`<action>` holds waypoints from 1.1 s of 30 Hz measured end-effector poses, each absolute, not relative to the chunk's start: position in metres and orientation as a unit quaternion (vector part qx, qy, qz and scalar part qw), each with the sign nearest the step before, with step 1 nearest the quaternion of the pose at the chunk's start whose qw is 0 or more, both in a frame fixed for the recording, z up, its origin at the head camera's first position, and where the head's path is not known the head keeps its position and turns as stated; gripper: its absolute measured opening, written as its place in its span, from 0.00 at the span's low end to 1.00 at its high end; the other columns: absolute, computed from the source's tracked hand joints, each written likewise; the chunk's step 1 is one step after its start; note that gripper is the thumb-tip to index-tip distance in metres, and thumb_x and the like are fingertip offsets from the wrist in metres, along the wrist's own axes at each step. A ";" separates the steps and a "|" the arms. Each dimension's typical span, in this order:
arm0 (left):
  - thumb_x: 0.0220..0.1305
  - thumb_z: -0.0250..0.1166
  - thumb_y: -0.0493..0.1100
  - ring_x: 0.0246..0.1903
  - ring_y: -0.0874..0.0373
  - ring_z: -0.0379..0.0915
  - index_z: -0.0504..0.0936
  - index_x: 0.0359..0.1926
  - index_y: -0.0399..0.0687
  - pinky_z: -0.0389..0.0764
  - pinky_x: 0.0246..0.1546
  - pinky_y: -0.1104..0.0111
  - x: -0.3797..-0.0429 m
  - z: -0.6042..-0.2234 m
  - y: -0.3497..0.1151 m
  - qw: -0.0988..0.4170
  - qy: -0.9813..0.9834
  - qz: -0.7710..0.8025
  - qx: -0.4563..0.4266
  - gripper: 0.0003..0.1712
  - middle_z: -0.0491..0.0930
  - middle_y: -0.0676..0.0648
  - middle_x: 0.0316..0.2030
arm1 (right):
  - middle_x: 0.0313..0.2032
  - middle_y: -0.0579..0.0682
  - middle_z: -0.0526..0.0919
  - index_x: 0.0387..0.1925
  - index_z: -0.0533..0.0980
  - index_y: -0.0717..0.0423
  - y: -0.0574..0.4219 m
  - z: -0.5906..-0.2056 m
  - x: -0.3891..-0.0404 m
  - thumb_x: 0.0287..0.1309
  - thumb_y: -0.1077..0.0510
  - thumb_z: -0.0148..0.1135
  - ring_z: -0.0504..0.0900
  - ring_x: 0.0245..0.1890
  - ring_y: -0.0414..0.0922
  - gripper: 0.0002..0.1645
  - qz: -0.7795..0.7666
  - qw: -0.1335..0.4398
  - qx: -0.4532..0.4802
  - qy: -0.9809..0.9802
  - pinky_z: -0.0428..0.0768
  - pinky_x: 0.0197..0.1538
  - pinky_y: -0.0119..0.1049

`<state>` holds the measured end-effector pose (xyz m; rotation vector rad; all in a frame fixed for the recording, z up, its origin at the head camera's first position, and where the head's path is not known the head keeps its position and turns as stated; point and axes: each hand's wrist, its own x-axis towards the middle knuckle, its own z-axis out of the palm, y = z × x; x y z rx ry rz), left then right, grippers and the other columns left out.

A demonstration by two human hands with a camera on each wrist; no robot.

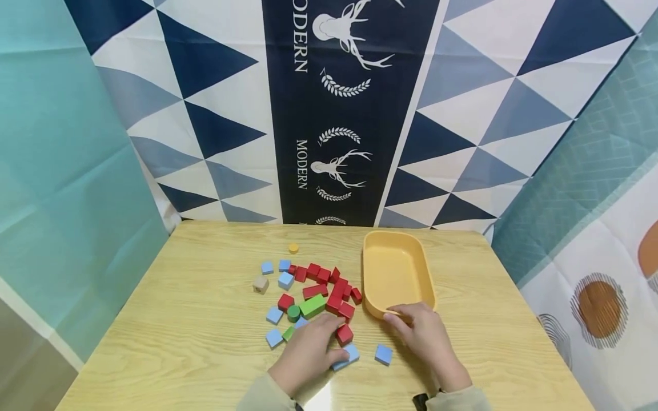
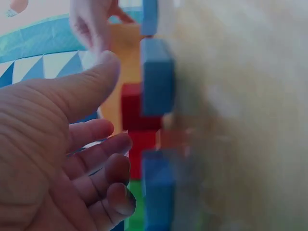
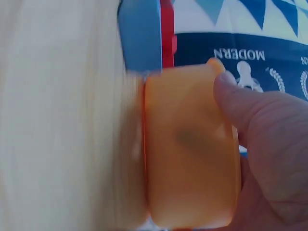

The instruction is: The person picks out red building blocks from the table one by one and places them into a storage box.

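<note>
In the head view my left hand (image 1: 311, 353) is low over the near side of a loose group of wooden blocks. Its thumb and fingers are spread apart, with a long light blue block (image 1: 346, 357) and a red block (image 1: 344, 334) nearest to them. Nothing is held in that hand (image 2: 72, 144) in the left wrist view. My right hand (image 1: 424, 337) grips the near rim of a shallow yellow plastic tray (image 1: 367, 268), the thumb at the rim. The right wrist view shows the tray's near wall (image 3: 190, 149) close up, seen sideways.
Several red blocks (image 1: 336, 288) lie left of the tray, near a green block (image 1: 312, 306) and a green cylinder (image 1: 293, 313). A blue block (image 1: 382, 354) lies between the hands. Farther off are a natural wood cube (image 1: 260, 285) and a yellow disc (image 1: 293, 248). Patterned cloth (image 1: 221, 114) hangs behind.
</note>
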<state>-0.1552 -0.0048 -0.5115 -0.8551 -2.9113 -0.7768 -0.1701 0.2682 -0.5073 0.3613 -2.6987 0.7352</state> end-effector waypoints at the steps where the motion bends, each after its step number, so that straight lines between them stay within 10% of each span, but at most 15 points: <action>1: 0.56 0.70 0.63 0.53 0.57 0.72 0.75 0.65 0.51 0.79 0.50 0.56 -0.155 -0.513 -0.001 0.004 -0.930 -0.243 -0.277 0.39 0.76 0.51 0.57 | 0.36 0.44 0.87 0.38 0.87 0.48 0.266 -0.508 -0.170 0.56 0.44 0.71 0.78 0.40 0.44 0.15 0.259 0.163 0.126 -0.943 0.79 0.42 0.52; 12: 0.66 0.67 0.51 0.41 0.63 0.75 0.83 0.53 0.59 0.82 0.40 0.62 -0.157 -0.514 0.019 0.000 -0.933 -0.224 -0.281 0.15 0.79 0.56 0.44 | 0.33 0.38 0.86 0.36 0.87 0.44 0.257 -0.514 -0.167 0.54 0.43 0.72 0.75 0.37 0.38 0.13 0.265 0.186 0.145 -0.935 0.75 0.37 0.45; 23: 0.68 0.64 0.48 0.45 0.65 0.72 0.81 0.56 0.55 0.81 0.45 0.62 -0.153 -0.512 0.011 0.025 -0.922 -0.282 -0.263 0.16 0.78 0.56 0.47 | 0.31 0.35 0.86 0.35 0.88 0.41 0.257 -0.512 -0.160 0.52 0.41 0.73 0.74 0.34 0.36 0.13 0.241 0.200 0.133 -0.941 0.71 0.34 0.41; 33: 0.70 0.62 0.48 0.55 0.65 0.68 0.75 0.62 0.54 0.79 0.53 0.60 -0.147 -0.498 0.010 0.083 -0.896 -0.348 -0.263 0.21 0.75 0.55 0.57 | 0.25 0.34 0.85 0.23 0.87 0.37 0.257 -0.508 -0.157 0.54 0.36 0.69 0.77 0.33 0.40 0.15 0.224 0.209 0.114 -0.945 0.64 0.52 0.72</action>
